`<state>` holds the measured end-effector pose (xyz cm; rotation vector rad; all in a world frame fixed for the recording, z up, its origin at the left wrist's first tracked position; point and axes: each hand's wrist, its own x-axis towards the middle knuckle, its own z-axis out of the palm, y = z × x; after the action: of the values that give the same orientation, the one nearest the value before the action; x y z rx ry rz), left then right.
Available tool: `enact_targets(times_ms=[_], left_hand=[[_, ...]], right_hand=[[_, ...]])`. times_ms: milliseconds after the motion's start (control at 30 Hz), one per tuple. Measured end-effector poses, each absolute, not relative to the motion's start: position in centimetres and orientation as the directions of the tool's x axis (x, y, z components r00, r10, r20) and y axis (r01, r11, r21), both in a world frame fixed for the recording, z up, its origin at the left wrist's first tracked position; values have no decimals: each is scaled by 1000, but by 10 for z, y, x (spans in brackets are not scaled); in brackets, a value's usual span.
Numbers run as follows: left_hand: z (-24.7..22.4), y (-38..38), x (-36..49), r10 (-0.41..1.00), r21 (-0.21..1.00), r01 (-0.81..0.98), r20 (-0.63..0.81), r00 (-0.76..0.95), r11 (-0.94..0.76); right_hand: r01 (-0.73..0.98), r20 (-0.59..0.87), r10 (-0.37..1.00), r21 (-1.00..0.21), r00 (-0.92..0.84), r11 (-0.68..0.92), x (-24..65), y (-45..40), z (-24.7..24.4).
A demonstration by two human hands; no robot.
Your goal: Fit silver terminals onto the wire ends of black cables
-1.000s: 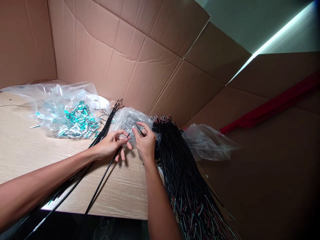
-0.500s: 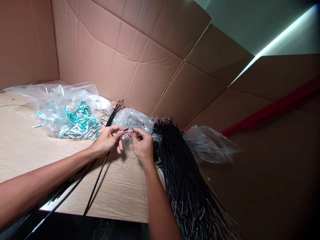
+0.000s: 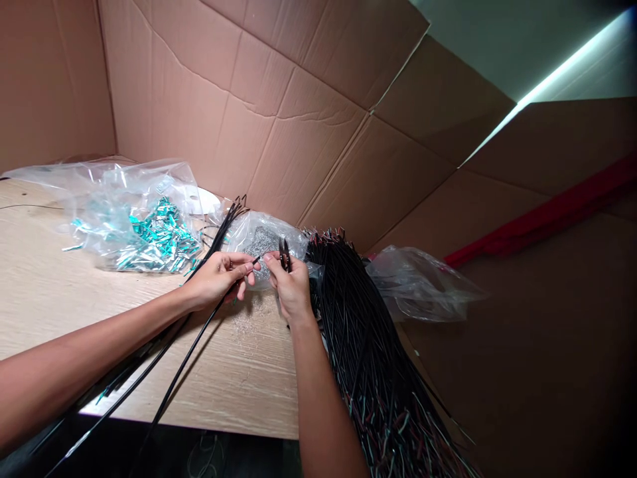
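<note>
Near the middle of the view, my left hand [image 3: 216, 279] pinches the end of a black cable [image 3: 192, 362], which runs down past the table's front edge. My right hand [image 3: 291, 285] is closed around small dark snips [image 3: 284, 255], whose blades point upward. Its thumb and forefinger meet close to the cable tip; whether they hold a strand is too small to tell. Behind both hands lies a clear bag [image 3: 263, 239] with fine silvery bits. More black cables [image 3: 219, 239] pass behind my left hand.
A clear bag of green and silver scraps [image 3: 166, 236] lies at the left on the wooden table [image 3: 239, 392]. To the right, a thick bundle of black cables [image 3: 358, 318] hangs over the edge beside an empty-looking plastic bag [image 3: 423, 285]. Cardboard walls [image 3: 199, 99] stand behind.
The snips have swung upright in my right hand, which has shifted slightly right. My left hand still pinches the cable, whose lower part has moved left.
</note>
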<state>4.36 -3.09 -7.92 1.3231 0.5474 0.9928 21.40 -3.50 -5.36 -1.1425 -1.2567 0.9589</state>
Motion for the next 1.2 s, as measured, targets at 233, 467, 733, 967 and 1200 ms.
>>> enact_targets(times_ms=[233, 467, 733, 967, 1200], left_hand=[[-82, -29, 41, 781, 958, -276, 234, 578, -83], [-83, -30, 43, 814, 964, -265, 142, 563, 16], [-77, -34, 43, 852, 978, -192, 167, 496, -80], [-75, -35, 44, 862, 981, -165, 170, 477, -102], [-77, -35, 45, 896, 972, -213, 179, 407, -97]], right_hand=[[-239, -23, 984, -969, -176, -65, 214, -42, -43], [-149, 197, 979, -968, 48, 202, 217, -41, -44], [130, 349, 937, -929, 9, 345, 214, -38, -49], [148, 341, 940, -929, -13, 339, 212, -42, -46], [304, 413, 899, -884, 147, 356, 203, -40, -53]])
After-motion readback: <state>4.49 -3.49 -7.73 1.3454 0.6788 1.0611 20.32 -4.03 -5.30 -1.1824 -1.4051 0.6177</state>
